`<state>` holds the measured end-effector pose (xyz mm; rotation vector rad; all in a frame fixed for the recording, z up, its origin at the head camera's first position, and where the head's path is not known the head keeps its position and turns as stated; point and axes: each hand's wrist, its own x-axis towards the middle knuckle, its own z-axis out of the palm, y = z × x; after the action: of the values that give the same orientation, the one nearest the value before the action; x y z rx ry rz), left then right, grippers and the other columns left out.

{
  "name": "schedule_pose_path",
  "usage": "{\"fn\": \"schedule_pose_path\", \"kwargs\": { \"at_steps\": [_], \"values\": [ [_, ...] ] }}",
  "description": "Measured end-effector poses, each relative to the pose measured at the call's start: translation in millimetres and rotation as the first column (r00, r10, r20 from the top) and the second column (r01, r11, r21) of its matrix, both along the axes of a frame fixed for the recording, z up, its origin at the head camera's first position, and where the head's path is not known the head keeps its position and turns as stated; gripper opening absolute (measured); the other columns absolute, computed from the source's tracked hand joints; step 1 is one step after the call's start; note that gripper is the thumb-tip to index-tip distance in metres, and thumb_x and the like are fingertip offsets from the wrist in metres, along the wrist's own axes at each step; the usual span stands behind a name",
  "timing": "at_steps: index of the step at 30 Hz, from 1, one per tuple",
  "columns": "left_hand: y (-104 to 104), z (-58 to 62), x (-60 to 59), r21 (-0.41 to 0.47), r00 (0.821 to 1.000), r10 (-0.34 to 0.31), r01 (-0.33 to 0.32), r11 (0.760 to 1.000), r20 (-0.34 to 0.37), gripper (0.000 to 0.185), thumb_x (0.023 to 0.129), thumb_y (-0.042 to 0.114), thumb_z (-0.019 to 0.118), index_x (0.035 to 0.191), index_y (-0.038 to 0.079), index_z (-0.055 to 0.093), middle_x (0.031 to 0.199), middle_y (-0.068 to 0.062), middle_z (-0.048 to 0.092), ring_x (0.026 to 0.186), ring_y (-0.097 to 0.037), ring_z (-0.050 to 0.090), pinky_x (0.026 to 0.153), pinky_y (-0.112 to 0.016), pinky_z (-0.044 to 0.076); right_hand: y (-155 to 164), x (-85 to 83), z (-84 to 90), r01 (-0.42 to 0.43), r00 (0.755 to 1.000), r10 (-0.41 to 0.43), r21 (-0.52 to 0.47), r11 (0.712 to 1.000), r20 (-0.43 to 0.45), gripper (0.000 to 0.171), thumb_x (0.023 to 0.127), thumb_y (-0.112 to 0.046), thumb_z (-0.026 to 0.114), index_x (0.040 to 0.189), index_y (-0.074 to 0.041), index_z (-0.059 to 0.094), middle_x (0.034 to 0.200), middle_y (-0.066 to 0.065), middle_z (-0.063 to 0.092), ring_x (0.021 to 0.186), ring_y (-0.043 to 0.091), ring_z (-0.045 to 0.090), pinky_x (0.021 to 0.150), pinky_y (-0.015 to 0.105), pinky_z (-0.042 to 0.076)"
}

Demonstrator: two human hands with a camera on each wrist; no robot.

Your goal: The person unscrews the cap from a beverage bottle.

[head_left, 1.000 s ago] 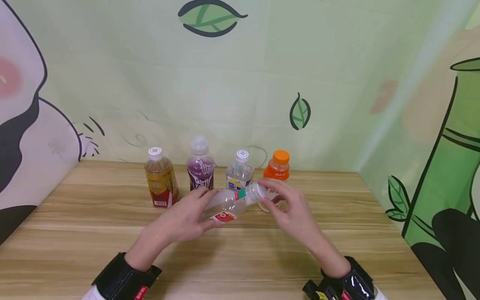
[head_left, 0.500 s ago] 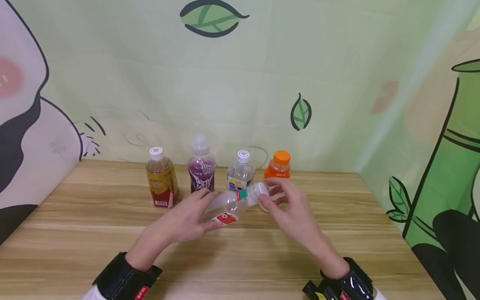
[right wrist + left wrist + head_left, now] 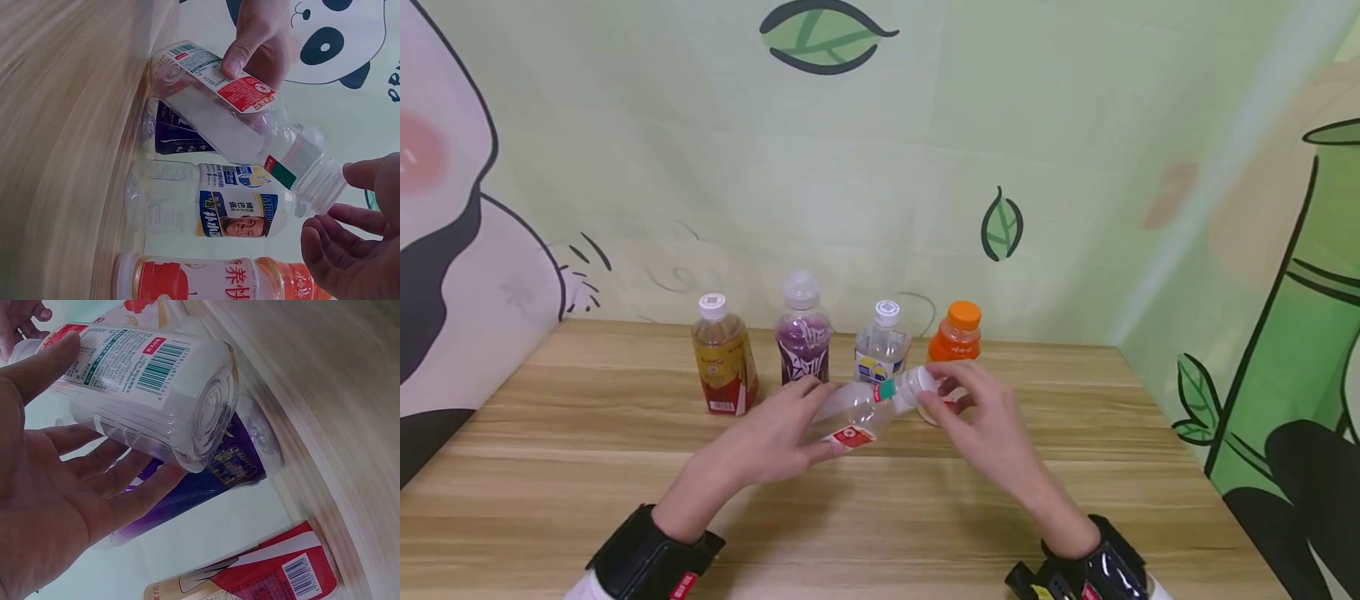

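Wood-grain table (image 3: 550, 475), two hands, one tilted clear bottle (image 3: 850, 410).
At its ten o'clock stands an amber bottle (image 3: 725, 358); the left hand (image 3: 767, 435) grasps its body, thumb and fingers parted by its girth; toward two o'clock, the right hand (image 3: 991, 425) pinches its pale cap (image 3: 917, 383) near an orange-capped bottle (image 3: 953, 346).

Your head view is bright and evenly lit, probably from overhead, with soft shadows on the table (image 3: 910, 525) beneath your left hand (image 3: 767, 437) and right hand (image 3: 992, 425). A pale streak slants down the backdrop (image 3: 1060, 125) at right, and glare glints off the black strap (image 3: 1114, 560) on your right wrist. Your wrist views are dimmer and greyer. In the left one, your left hand lies shaded, highlights ring the clear bottle's (image 3: 175, 394) base, the table's edge bows, and its grain looks smeared.
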<state>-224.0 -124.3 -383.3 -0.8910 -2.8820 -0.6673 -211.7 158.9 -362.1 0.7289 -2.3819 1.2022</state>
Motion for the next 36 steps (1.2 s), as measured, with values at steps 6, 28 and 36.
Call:
{"fn": "schedule_pose_path", "kwargs": {
  "at_steps": [6, 28, 36],
  "values": [
    [-0.9, -1.2, -0.3, 0.011, 1.000, -0.008, 0.008, 1.000, -0.025, 0.074, 0.091, 0.040, 0.079, 0.148, 0.002, 0.049, 0.126, -0.012, 0.059, 0.108, -0.025, 0.060, 0.093, -0.045, 0.054, 0.3, 0.2, 1.6, -0.036, 0.999, 0.036, 0.006, 0.999, -0.001, 0.035, 0.092, -0.006, 0.078, 0.125, -0.004, 0.069, 0.115, 0.004, 0.068, 0.093, 0.016, 0.064, 0.070, 0.029, 0.060],
    [0.8, -0.2, 2.1, 0.045, 1.000, -0.022, 0.023, 0.999, -0.021, 0.077, 0.092, 0.035, 0.078, 0.154, 0.007, 0.041, 0.137, -0.017, 0.055, 0.118, -0.030, 0.058, 0.099, -0.050, 0.052, 2.6, -1.2, 1.1, -0.093, 0.995, 0.091, -0.078, 0.993, -0.029, 0.034, 0.090, 0.000, 0.077, 0.124, -0.003, 0.073, 0.126, 0.009, 0.070, 0.104, 0.021, 0.070, 0.081, 0.033, 0.061],
    [2.1, -0.1, 3.3, 0.021, 0.998, -0.028, 0.029, 0.999, -0.050, 0.077, 0.092, 0.036, 0.079, 0.153, 0.007, 0.043, 0.132, -0.015, 0.057, 0.114, -0.029, 0.059, 0.096, -0.049, 0.053, 1.5, 1.5, 2.5, 0.001, 1.000, 0.002, -0.093, 0.996, 0.025, 0.032, 0.091, -0.007, 0.079, 0.122, -0.004, 0.073, 0.113, 0.004, 0.074, 0.097, 0.016, 0.068, 0.078, 0.032, 0.061]
  ]
}}
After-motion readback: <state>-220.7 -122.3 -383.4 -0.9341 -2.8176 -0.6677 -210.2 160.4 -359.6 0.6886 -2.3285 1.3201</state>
